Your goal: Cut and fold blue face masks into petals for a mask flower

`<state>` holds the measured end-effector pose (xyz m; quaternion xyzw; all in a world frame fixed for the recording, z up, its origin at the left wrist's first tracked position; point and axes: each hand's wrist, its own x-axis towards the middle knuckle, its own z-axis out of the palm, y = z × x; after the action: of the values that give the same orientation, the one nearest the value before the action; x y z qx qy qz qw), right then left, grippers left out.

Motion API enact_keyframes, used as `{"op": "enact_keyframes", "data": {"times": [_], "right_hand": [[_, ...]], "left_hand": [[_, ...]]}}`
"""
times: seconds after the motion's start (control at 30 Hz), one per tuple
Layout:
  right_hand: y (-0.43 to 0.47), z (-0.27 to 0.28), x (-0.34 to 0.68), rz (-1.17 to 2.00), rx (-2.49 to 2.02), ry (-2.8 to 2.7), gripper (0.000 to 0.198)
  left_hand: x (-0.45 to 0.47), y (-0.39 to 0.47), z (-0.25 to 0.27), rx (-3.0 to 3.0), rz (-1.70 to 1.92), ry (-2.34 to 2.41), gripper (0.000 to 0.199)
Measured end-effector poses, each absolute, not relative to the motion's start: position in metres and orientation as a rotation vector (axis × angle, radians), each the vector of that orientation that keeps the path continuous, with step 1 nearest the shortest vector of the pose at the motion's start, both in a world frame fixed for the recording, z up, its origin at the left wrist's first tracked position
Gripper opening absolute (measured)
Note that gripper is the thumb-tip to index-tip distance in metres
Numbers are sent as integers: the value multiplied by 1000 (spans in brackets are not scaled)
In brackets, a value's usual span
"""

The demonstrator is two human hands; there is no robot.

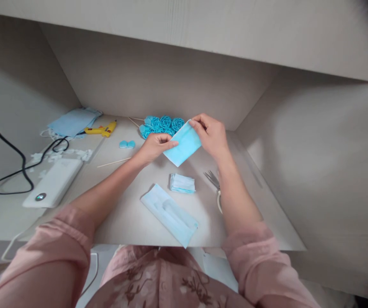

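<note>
A light blue piece of face mask fabric point(184, 149) is held up over the table, tilted. My left hand point(158, 145) pinches its left edge, thumb on top. At the upper right corner my right hand point(211, 132) grips it between thumb and fingers. Below it lies a small stack of cut mask pieces point(183, 183). Nearer to me rests a long unfolded strip of mask fabric point(170, 214). Scissors with pale handles point(214, 180) lie beside my right forearm, partly hidden by it. Behind my hands sits a bunch of blue fabric roses point(161, 125) on sticks.
At the left back lie a pile of face masks point(73, 122) and a yellow glue gun point(102, 128). A white power bank point(54, 184), a black cable point(20, 149) and white scraps are at the left. A blue bow-shaped piece point(127, 144) and a thin stick point(113, 162) lie nearby.
</note>
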<state>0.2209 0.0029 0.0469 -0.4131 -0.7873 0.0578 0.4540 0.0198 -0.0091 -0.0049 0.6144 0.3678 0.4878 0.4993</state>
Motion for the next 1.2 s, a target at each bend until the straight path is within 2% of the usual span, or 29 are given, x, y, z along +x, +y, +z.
{"op": "enact_keyframes", "data": {"times": [0.43, 0.77, 0.9, 1.2], "right_hand": [[4, 46, 222, 156, -1012, -1920, 29], [3, 46, 224, 87, -1019, -1893, 33], [4, 47, 226, 66, -1017, -1874, 38], [3, 45, 221, 116, -1021, -1928, 32]], "left_hand": [[19, -9, -7, 1501, 1197, 875, 40], [20, -5, -8, 1070, 1169, 770, 43], [20, -8, -6, 1109, 1158, 687, 39], [18, -12, -4, 1260, 1103, 548, 24]]}}
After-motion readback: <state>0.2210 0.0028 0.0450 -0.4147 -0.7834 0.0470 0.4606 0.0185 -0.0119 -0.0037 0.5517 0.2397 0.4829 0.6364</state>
